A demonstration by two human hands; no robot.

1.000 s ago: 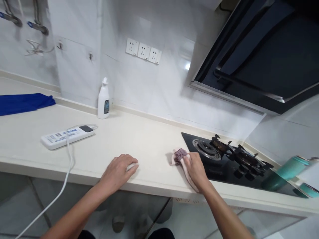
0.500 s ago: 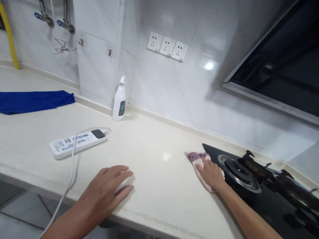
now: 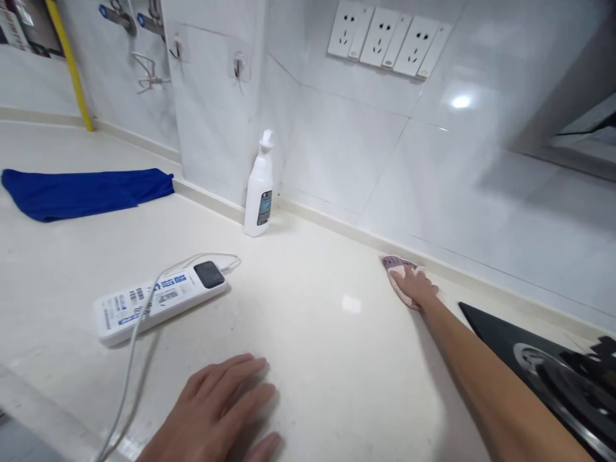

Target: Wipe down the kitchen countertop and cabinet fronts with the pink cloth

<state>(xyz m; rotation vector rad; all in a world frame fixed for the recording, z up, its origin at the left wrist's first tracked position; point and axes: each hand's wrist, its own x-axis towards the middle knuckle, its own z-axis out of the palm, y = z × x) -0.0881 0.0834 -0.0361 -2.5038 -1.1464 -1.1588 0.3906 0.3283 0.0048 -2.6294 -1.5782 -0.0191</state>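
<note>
My right hand (image 3: 418, 285) presses a pink cleaning cloth (image 3: 398, 262) with a purple band against the pale countertop (image 3: 308, 314), close to the back edge by the wall. Part of the cloth is hidden under the fingers. Down at the front, my left hand (image 3: 216, 404) rests on or just over the countertop with its fingers spread and nothing in it. Left of it lies a white power bank (image 3: 163, 298) with blue print, a dark display and a white cable (image 3: 126, 378).
A white spray bottle (image 3: 260, 189) stands in the back corner. A blue cloth (image 3: 91, 192) lies at left. The black gas stove (image 3: 500, 337) is on the right. Wall sockets (image 3: 378, 38) sit above, and a yellow hose (image 3: 70, 61) hangs at far left.
My right hand has moved the cloth away from the stove's edge toward the wall at the back. The view has shifted right-to-left and closer; my left hand appears lower in it.
</note>
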